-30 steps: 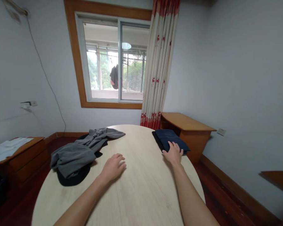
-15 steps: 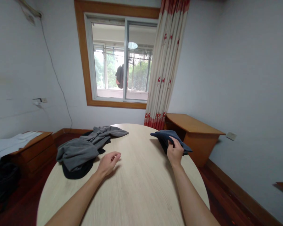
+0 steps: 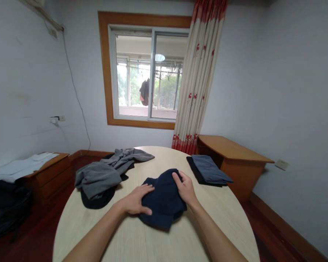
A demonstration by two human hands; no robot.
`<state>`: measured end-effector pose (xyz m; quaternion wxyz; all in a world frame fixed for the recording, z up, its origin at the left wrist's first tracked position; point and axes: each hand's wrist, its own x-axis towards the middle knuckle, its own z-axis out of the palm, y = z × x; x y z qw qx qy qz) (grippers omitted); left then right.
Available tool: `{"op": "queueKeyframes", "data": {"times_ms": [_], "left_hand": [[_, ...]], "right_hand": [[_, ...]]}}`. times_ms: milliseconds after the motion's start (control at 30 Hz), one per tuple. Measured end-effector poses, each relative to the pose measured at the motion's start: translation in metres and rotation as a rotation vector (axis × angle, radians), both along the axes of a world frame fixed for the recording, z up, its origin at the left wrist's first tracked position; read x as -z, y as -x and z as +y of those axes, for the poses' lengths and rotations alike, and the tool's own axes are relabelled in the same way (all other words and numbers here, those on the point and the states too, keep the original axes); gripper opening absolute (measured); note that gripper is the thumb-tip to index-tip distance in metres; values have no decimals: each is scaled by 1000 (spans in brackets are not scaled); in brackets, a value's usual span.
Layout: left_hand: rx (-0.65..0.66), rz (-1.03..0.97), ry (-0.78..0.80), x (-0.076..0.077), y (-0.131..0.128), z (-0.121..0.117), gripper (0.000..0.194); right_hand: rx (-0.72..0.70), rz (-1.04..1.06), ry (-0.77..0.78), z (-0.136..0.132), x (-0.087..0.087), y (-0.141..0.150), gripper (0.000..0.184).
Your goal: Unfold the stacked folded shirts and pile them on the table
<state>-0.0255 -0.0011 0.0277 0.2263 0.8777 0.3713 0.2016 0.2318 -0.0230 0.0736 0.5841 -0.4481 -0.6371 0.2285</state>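
A dark navy piece of folded cloth lies on the round table in front of me, its edges partly lifted; what garment it is I cannot tell. My right hand grips its upper right edge between thumb and fingers. On its left side rests my left hand, thumb spread away from the stretched fingers. To the right is a neat stack with a grey-blue folded cloth on top of a black folded cloth.
A crumpled grey garment lies over black cloth at the left of the pale round table. Beyond the table stand a wooden desk at right and a low cabinet with papers at left. A curtain hangs by the window.
My right hand has brought the navy cloth from the stack at right to the table's middle. My left hand has moved right onto it. The view has shifted slightly.
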Motion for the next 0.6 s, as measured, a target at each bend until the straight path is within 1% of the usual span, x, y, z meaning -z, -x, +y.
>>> {"op": "queueKeyframes", "data": {"times_ms": [33,100,200,233,300,333,367,400,433,467,500,567,600], "left_hand": [[69,58,57,3,5,2,101],[140,109,105,5,15,5,100],[162,71,170,0,27,6,84],[168,70,195,-2,28,5,82],[167,94,221,-4,27,4,92],[151,103,212,-5,24,3,98],[120,98,186,-4,21,2,98],[81,75,147,-3,18,1,91],[41,41,105,-2,14,0,77],[9,3,65,-1,11,-1,63],[-12,-32,38,-1,8,-2,51],[-26,-80,25,-3,5,-4,40],[-31,-100,35,-5,6,-5,38]], "right_hand": [[11,7,20,4,2,-5,50],[54,16,58,14,8,-18,54],[118,15,129,30,22,-40,58],[140,1,156,35,27,-46,58],[174,-56,204,45,37,-59,54],[185,-87,221,49,41,-64,50],[189,-107,233,51,44,-69,45],[184,-111,244,53,47,-73,39],[169,-98,259,54,49,-77,39],[144,-70,281,53,51,-81,45],[110,-36,308,52,53,-84,57],[10,13,367,47,55,-88,79],[-41,13,385,45,56,-89,85]]}}
